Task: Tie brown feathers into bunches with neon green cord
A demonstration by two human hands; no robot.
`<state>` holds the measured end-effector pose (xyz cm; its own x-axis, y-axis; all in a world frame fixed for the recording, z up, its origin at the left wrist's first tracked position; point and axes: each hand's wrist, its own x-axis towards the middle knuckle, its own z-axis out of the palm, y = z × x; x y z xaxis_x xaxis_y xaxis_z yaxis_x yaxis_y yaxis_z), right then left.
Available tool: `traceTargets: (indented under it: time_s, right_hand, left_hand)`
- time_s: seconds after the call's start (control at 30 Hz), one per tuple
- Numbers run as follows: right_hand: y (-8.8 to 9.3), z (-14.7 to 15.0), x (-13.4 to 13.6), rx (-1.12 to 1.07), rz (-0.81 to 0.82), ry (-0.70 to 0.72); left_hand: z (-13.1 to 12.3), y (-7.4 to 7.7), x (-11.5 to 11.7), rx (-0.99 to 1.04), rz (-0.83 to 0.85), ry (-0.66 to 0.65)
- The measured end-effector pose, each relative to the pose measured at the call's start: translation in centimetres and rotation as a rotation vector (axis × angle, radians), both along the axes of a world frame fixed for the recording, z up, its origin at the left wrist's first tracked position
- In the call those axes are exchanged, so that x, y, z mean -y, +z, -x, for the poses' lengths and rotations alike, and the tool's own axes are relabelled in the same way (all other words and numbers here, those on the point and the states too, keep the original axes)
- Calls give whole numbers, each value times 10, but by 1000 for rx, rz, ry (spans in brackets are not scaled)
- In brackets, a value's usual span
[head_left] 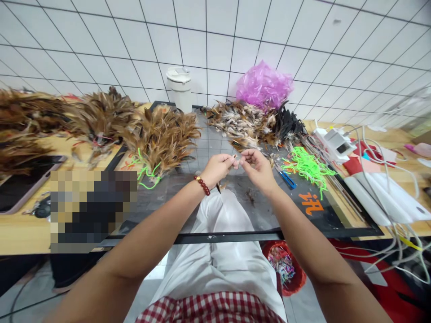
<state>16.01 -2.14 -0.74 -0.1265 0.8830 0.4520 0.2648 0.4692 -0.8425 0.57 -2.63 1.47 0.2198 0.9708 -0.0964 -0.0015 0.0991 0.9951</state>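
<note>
- Our left hand [217, 170] and right hand [260, 172] meet over the dark board [215, 152], fingertips nearly touching.
- Both sets of fingers curl toward their thumbs as if pinching, but we cannot tell whether either grip is closed on something; any piece between them is too small to make out.
- We judge the step in hand to be fine fingertip work on a small piece; the next move seems to call for a light, steady pinch.
- The feathers lie around us: a brown bunch [163, 134] to the left, a pale pile [244, 121] just beyond our hands, black feathers [288, 124] at far right.
- Green cords [308, 166] and a blue-handled tool [287, 179] lie right of our right hand.
- Below the board's near edge, a red bin [299, 285] holds multicoloured scraps [282, 264].
- At the far side stand a lidded white tumbler [181, 92], contents hidden, and a crumpled pink bag [264, 85]; we cannot tell what it holds.
</note>
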Motion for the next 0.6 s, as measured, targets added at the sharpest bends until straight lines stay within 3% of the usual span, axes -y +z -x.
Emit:
traceTargets:
  time_s: [0.13, 0.3, 0.6]
  right_hand:
    - [1, 3, -2, -254, 105, 5]
    - [4, 2, 0, -283, 102, 30]
    - [8, 3, 6, -113, -76, -97]
  left_hand:
    - [-1, 4, 0, 146, 110, 33]
    - [0, 2, -3, 121, 52, 187]
    - [-2, 5, 3, 70, 18, 19]
